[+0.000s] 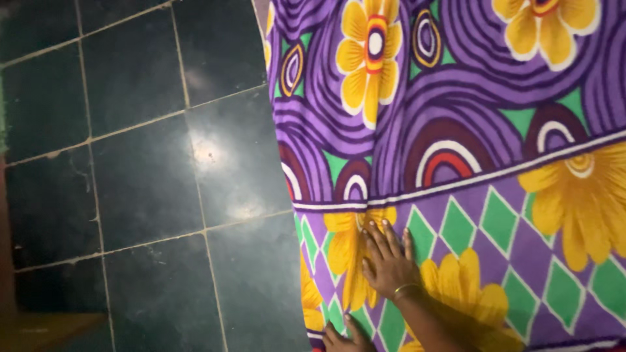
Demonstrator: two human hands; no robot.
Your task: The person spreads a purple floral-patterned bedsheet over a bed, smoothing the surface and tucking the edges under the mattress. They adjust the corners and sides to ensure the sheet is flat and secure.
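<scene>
A large cloth (456, 130), purple with yellow flowers, green diamonds and white-edged rings, lies spread over the floor and fills the right half of the view. My right hand (389, 261) presses flat on it near its left edge, fingers spread and pointing away from me, with a gold bangle (405, 289) on the wrist. My left hand (345, 339) shows only in part at the bottom edge of the view, at the cloth's lower left corner. Whether it grips the fabric is hidden.
Dark green floor tiles (143, 169) with pale grout lines cover the left half, with a light glare on them. A brown strip (39, 329) shows at the bottom left corner.
</scene>
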